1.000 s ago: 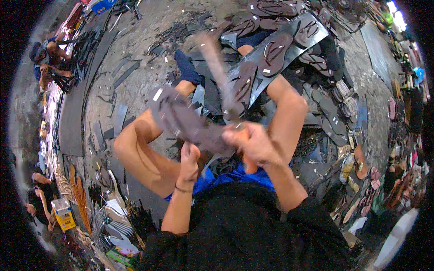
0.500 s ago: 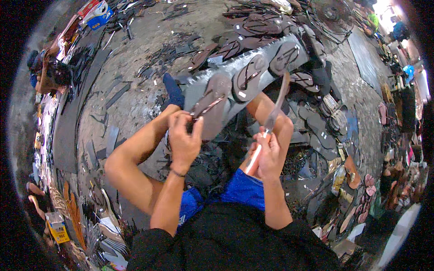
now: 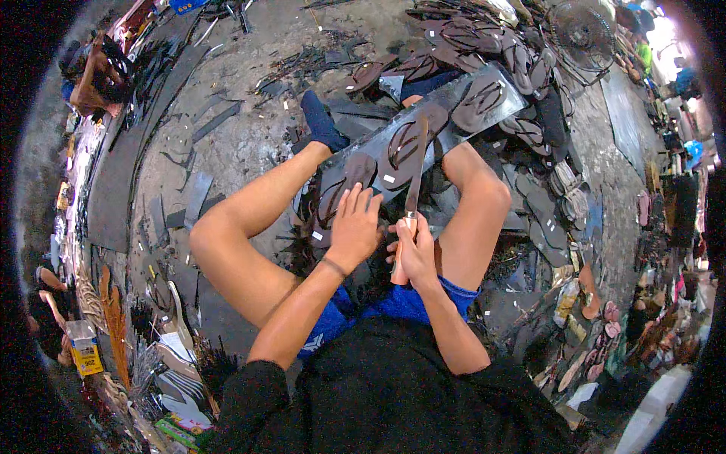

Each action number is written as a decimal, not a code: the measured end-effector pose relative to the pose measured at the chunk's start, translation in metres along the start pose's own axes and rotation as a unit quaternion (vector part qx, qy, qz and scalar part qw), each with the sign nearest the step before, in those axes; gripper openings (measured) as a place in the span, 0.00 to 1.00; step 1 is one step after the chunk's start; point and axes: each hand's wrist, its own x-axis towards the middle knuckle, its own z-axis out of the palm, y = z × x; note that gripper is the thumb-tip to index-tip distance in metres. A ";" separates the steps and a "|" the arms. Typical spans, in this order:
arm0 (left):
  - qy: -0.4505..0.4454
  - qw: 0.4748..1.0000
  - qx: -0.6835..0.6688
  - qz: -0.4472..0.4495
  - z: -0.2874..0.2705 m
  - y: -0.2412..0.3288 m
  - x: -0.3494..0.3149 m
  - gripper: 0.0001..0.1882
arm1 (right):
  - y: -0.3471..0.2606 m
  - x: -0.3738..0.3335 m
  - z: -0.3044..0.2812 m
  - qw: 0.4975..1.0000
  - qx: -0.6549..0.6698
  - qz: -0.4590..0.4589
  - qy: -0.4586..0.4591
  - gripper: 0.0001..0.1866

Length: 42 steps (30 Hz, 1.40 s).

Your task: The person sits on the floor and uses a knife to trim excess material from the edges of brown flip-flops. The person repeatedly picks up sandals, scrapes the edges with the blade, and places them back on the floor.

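Observation:
A long-bladed knife [image 3: 417, 175] is in my right hand [image 3: 414, 248], fingers wrapped round its orange-brown handle, blade pointing away from me over the middle flip-flop. I cannot tell whether the blade touches it. My left hand [image 3: 355, 231] has its fingers stretched out over the left brown flip-flop [image 3: 353, 175], partly covering it. That flip-flop, the middle flip-flop [image 3: 396, 160] and the far-right flip-flop [image 3: 482, 100] lie in a row on a shiny grey board [image 3: 446, 135]. The board slants between my legs, its far end to the right.
A pile of brown flip-flops [image 3: 461, 36] lies beyond the board. More dark soles [image 3: 535, 204] spread to the right. A standing fan [image 3: 581, 36] is at the far right. Dark scraps [image 3: 219, 121] litter the floor. Another person [image 3: 97, 79] sits at the far left.
The left flip-flop, lifted toward me by my left hand before, now lies lower on the board, and that hand's fingers have spread. The knife has swung left from the far-right flip-flop.

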 end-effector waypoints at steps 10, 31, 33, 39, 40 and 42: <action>0.089 0.993 -0.053 -0.060 0.040 -0.033 0.010 0.22 | 0.013 -0.033 -0.009 0.948 -0.315 -0.052 0.001 0.22; 0.190 0.968 -0.154 -0.062 0.008 -0.028 0.026 0.04 | 0.043 0.064 0.019 0.835 -0.539 -0.112 -0.004 0.18; 0.184 0.968 -0.155 -0.068 0.007 -0.030 0.025 0.04 | 0.051 0.092 0.022 0.833 -0.546 -0.085 0.029 0.26; 0.282 0.929 -0.238 -0.024 -0.080 -0.005 -0.001 0.04 | 0.088 0.194 0.020 0.948 -0.191 -0.254 -0.030 0.19; 0.304 0.925 -0.226 -0.006 -0.100 -0.002 -0.011 0.07 | 0.053 0.178 0.045 0.966 -0.173 -0.185 -0.059 0.22; 0.314 0.918 -0.238 0.043 -0.133 -0.003 -0.023 0.10 | -0.001 0.146 0.062 0.989 -0.074 -0.077 -0.099 0.31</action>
